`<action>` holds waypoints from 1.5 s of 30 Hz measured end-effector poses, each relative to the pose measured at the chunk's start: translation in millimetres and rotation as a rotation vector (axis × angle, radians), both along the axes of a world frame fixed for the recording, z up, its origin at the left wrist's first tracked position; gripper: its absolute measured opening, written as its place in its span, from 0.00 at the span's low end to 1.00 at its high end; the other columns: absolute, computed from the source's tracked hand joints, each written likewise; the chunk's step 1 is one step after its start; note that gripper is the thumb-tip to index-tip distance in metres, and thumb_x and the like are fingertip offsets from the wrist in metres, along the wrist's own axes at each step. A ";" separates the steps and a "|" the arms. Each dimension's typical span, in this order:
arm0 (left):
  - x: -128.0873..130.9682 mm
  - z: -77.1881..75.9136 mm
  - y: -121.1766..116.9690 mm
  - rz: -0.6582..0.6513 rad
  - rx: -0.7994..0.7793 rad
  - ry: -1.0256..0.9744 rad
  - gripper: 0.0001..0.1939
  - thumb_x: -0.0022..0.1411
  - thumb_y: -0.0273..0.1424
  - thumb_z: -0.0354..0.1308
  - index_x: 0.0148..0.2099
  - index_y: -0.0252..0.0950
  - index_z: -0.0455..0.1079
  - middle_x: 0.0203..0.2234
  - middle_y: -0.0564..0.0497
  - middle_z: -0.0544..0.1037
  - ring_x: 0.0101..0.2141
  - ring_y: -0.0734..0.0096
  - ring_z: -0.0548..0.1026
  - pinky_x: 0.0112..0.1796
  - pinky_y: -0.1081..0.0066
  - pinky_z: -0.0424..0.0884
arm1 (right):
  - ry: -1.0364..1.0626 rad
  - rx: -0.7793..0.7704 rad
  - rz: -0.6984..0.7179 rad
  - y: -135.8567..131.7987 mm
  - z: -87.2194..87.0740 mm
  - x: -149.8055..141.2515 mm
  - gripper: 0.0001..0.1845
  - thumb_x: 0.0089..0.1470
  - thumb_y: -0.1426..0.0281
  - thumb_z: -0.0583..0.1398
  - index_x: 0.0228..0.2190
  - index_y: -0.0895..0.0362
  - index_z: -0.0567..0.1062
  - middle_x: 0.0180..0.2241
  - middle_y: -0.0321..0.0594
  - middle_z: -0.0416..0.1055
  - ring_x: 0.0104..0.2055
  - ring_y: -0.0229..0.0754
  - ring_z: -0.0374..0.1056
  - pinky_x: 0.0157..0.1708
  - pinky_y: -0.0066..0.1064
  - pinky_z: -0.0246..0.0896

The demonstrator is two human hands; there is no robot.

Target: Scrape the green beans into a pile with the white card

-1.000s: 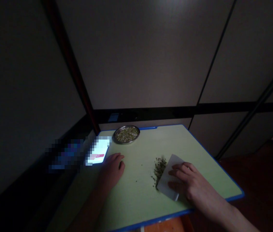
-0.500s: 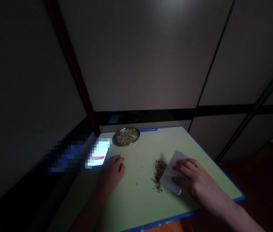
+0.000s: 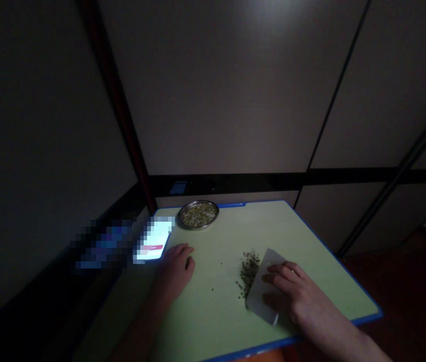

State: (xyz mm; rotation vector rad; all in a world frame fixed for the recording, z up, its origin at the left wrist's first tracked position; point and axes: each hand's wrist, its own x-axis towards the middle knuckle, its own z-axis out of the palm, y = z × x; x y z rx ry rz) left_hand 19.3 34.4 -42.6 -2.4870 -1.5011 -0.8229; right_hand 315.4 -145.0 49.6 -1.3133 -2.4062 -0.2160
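Note:
My right hand (image 3: 292, 289) grips a thin white rectangular sheet (image 3: 263, 286), possibly card or plastic, with its fingers across the face. The sheet's left edge borders a loose pile of small dark seeds or grains (image 3: 248, 269) on the light green tabletop (image 3: 205, 317). My left hand (image 3: 177, 266) rests on the table at the left, holding nothing, with the thumb apart from the fingers. Close to its fingers lies a lit phone (image 3: 156, 239), partly pixelated. At the back left stands a round metal plate (image 3: 198, 215) of greenish and pale bits.
A blue rim (image 3: 329, 249) edges the table. Wardrobe-like panels (image 3: 228, 100) with a dark band rise right behind it. A couple of stray grains lie between my hands. Something orange (image 3: 265, 355) shows under the front edge.
My right hand and the white sheet have moved toward me and slightly left, along the pile's right side. The pile looks a little shifted. My left hand stays put.

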 end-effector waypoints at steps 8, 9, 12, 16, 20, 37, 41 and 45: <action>0.2 1.7 -3.0 0.008 0.009 0.010 0.13 0.59 0.28 0.50 0.43 0.38 0.73 0.44 0.45 0.77 0.47 0.61 0.73 0.51 0.59 0.67 | 0.005 0.040 0.016 0.3 0.3 2.6 0.06 0.59 0.67 0.60 0.34 0.49 0.78 0.44 0.34 0.73 0.48 0.42 0.64 0.52 0.40 0.50; 0.1 1.5 -3.0 0.009 0.007 0.009 0.13 0.59 0.28 0.50 0.43 0.38 0.73 0.44 0.45 0.77 0.47 0.60 0.73 0.52 0.59 0.67 | 0.012 0.044 0.014 0.3 -1.1 2.3 0.06 0.59 0.67 0.60 0.34 0.49 0.78 0.45 0.34 0.73 0.48 0.42 0.64 0.52 0.40 0.49; 0.0 0.5 -2.3 0.012 0.003 0.008 0.13 0.59 0.28 0.50 0.43 0.38 0.73 0.44 0.45 0.77 0.47 0.60 0.73 0.52 0.59 0.66 | 0.032 0.045 0.017 -0.1 -5.8 -3.3 0.06 0.59 0.66 0.60 0.33 0.50 0.78 0.43 0.34 0.73 0.47 0.42 0.64 0.51 0.39 0.51; -0.4 -1.5 -1.0 0.015 0.007 0.006 0.13 0.59 0.29 0.50 0.43 0.38 0.73 0.44 0.46 0.77 0.47 0.60 0.73 0.52 0.59 0.66 | 0.029 0.034 0.013 0.9 0.1 -4.4 0.07 0.60 0.68 0.59 0.35 0.49 0.78 0.45 0.35 0.73 0.49 0.42 0.64 0.51 0.38 0.53; -0.5 -1.9 -0.7 0.018 -0.001 0.011 0.14 0.60 0.30 0.49 0.44 0.38 0.73 0.45 0.45 0.77 0.47 0.60 0.73 0.52 0.59 0.66 | -0.035 0.118 -0.075 2.3 15.1 19.2 0.12 0.60 0.73 0.57 0.41 0.48 0.78 0.47 0.39 0.72 0.53 0.47 0.62 0.51 0.44 0.54; -0.3 1.1 -1.2 0.011 0.007 0.022 0.14 0.59 0.30 0.50 0.44 0.37 0.74 0.44 0.45 0.77 0.46 0.59 0.73 0.51 0.59 0.68 | 0.071 0.025 -0.094 -3.1 -12.2 21.8 0.09 0.59 0.69 0.59 0.40 0.47 0.78 0.46 0.37 0.73 0.52 0.45 0.62 0.52 0.42 0.53; -1.1 1.5 -1.9 0.013 -0.003 0.017 0.14 0.59 0.30 0.50 0.43 0.38 0.74 0.44 0.45 0.77 0.47 0.60 0.73 0.51 0.59 0.68 | 0.075 0.023 -0.085 -4.7 -10.1 18.1 0.08 0.59 0.67 0.60 0.38 0.48 0.79 0.45 0.38 0.73 0.51 0.45 0.63 0.51 0.41 0.54; -1.2 0.9 -2.3 0.017 -0.007 0.020 0.14 0.60 0.30 0.50 0.44 0.38 0.74 0.45 0.45 0.77 0.48 0.60 0.73 0.52 0.59 0.67 | 0.063 0.040 -0.070 -4.9 -9.6 18.3 0.06 0.57 0.66 0.61 0.37 0.48 0.79 0.44 0.37 0.74 0.49 0.45 0.64 0.50 0.41 0.54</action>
